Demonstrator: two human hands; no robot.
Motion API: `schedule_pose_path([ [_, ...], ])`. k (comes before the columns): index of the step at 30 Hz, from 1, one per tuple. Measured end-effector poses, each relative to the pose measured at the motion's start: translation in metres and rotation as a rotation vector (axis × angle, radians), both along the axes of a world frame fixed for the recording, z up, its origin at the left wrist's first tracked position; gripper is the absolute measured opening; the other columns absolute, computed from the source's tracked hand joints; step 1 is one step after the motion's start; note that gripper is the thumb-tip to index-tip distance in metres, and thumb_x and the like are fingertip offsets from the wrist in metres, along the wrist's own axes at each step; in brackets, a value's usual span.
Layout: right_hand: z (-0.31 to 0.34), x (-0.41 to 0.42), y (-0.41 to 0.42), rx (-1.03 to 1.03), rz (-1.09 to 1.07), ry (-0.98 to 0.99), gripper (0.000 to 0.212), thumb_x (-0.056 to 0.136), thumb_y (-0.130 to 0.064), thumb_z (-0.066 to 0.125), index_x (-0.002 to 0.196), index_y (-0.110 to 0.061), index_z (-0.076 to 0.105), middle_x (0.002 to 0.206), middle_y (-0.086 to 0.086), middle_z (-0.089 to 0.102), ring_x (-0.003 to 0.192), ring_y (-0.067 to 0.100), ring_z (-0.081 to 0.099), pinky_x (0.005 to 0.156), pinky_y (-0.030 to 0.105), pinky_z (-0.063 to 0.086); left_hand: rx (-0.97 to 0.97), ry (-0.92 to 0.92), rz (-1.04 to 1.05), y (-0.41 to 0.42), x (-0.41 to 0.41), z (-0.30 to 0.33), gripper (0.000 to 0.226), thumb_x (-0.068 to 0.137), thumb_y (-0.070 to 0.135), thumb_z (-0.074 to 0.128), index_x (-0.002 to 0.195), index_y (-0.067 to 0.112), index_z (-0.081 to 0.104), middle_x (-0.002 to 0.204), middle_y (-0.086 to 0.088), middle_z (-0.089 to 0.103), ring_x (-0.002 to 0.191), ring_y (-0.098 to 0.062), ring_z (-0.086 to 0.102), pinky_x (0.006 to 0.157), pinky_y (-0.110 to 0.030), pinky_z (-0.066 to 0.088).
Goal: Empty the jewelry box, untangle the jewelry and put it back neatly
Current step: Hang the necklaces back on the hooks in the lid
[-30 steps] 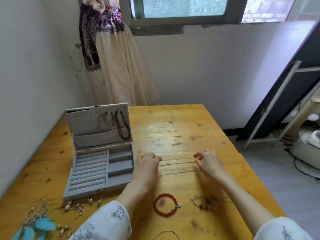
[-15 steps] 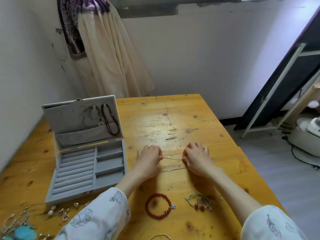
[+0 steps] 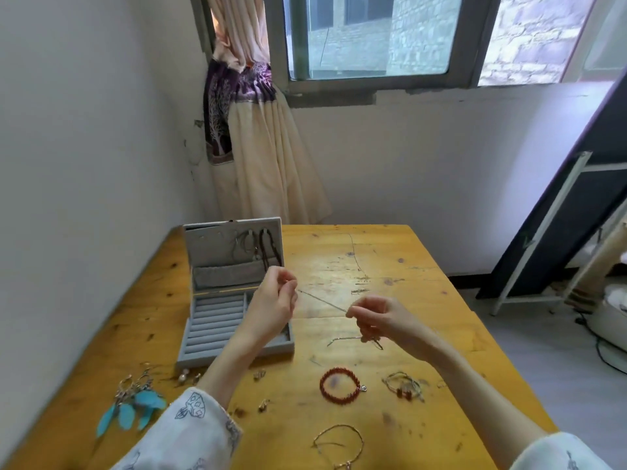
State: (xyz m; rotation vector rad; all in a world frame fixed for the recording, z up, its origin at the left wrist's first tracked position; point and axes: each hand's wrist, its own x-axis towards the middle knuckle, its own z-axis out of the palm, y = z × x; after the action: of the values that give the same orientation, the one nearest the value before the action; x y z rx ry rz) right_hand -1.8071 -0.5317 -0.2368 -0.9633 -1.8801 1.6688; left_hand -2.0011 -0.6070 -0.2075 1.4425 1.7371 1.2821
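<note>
Hands (image 3: 325, 310): two, one chain (image 3: 322, 301) between.

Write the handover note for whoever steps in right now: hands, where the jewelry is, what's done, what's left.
Left hand and right hand each pinch an end of a thin chain, stretched between them above the table; its loose end trails below the right hand.
The jewelry box stands open at the left, visible trays empty; two necklaces hang in its lid.
Laid out on the table: red bead bracelet, cord bracelet, thin bangle, feather earrings, small earrings.
Done: trays emptied.
Left: finish the chain, then put everything back neatly.
</note>
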Motion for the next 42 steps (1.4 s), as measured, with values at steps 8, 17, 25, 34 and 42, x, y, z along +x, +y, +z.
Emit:
schedule_pose_path([
  [8, 0.005, -0.014, -0.080, -0.208, 0.149, 0.034, 0.021, 0.081, -0.025, 0.064, 0.080, -0.005, 0.067, 0.060, 0.001, 0.051, 0.055, 0.012, 0.047, 0.053, 0.019, 0.039, -0.003, 0.139, 0.043, -0.086, -0.038, 0.008, 0.015, 0.095, 0.023, 0.044, 0.107, 0.021, 0.053, 0.081, 0.002, 0.055, 0.071, -0.007, 0.050, 0.060, -0.017, 0.042],
  [17, 0.049, -0.061, -0.127, -0.375, 0.153, 0.417, 0.013, 0.085, -0.014, 0.055, 0.084, -0.004, 0.063, 0.056, -0.004, 0.044, 0.049, 0.008, 0.039, 0.045, 0.015, 0.034, -0.104, 0.387, -0.175, -0.152, -0.056, -0.017, 0.015, 0.093, 0.027, 0.047, 0.092, 0.029, 0.062, 0.076, 0.012, 0.059, 0.065, 0.007, 0.054, 0.063, -0.011, 0.040],
  [25, 0.051, -0.119, -0.117, -0.400, -0.054, 0.396, 0.013, 0.087, -0.015, 0.057, 0.094, -0.005, 0.064, 0.063, -0.002, 0.045, 0.054, 0.007, 0.038, 0.045, 0.016, 0.034, -0.026, 0.311, -0.135, -0.157, -0.098, -0.011, 0.005, 0.089, 0.020, 0.057, 0.090, 0.025, 0.059, 0.080, 0.012, 0.059, 0.072, 0.000, 0.056, 0.065, -0.012, 0.047],
  [34, 0.067, -0.172, -0.083, -0.126, 0.069, 0.063, 0.027, 0.092, -0.029, 0.051, 0.086, -0.011, 0.070, 0.080, 0.009, 0.054, 0.070, 0.012, 0.046, 0.062, 0.018, 0.039, 0.128, 0.475, -0.158, -0.092, -0.126, 0.037, 0.014, 0.083, 0.028, 0.064, 0.094, 0.021, 0.068, 0.084, 0.013, 0.059, 0.080, 0.001, 0.054, 0.072, -0.012, 0.044],
  [42, 0.041, -0.191, -0.028, -0.156, 0.120, 0.104, 0.022, 0.089, -0.029, 0.057, 0.092, -0.013, 0.072, 0.071, 0.004, 0.048, 0.066, 0.010, 0.041, 0.062, 0.019, 0.037, 0.106, 0.406, -0.042, -0.013, -0.156, 0.027, 0.004, 0.084, 0.026, 0.064, 0.085, 0.024, 0.068, 0.085, 0.009, 0.064, 0.080, -0.004, 0.058, 0.072, -0.017, 0.050],
])
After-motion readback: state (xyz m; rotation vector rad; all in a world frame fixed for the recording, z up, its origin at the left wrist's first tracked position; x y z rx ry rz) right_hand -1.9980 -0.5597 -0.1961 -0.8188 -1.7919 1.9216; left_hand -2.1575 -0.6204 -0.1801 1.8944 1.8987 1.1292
